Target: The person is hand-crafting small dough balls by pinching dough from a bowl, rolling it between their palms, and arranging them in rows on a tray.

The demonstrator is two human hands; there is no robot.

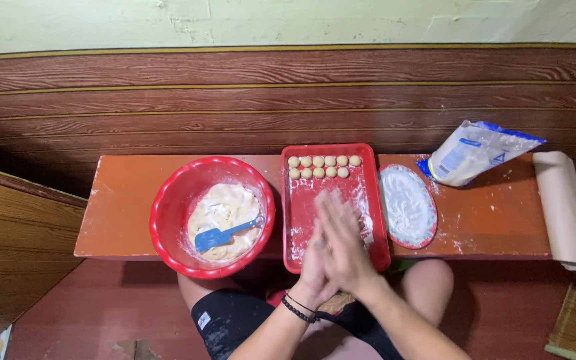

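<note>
Palms pressing flat together, left hand [315,257] against right hand [343,243], fingers stretched straight and gripping nothing visible, hovering over the red tray [378,220] on the counter [125,200]. Eleven dough balls [325,167] sitting in two rows at the tray's far end. Plenty of dough [225,210] remaining in the red bowl [165,213] alongside the blue spatula [225,235].
</note>
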